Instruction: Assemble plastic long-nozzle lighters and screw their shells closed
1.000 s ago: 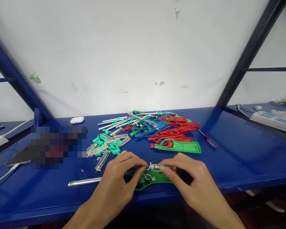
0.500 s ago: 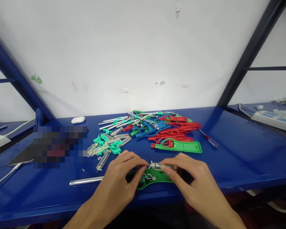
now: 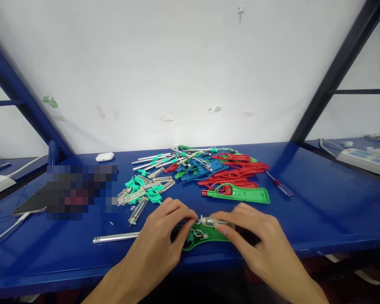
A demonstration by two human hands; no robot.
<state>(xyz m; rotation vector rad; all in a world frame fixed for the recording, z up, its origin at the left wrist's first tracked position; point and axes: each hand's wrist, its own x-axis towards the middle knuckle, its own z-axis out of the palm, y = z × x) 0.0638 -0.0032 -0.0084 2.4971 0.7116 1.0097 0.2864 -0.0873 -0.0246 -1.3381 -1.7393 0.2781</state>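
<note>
Directly above the green casing [image 3: 213, 235], the right hand [image 3: 262, 231], fingers bent, pinches a clear tank [image 3: 210, 221]; over the casing's left part arches the left hand [image 3: 163, 230], thumb and forefinger tips together beside the tank, gripping what I cannot tell; beneath the casing, a blue table [image 3: 313, 202]; beyond it, a scuffed white wall [image 3: 190, 63].

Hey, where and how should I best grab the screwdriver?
Probably by the handle, coming from the right with your right hand: the handle is the thick end, angled toward you and away from the red shells, while the thin shaft points in at them.
</note>
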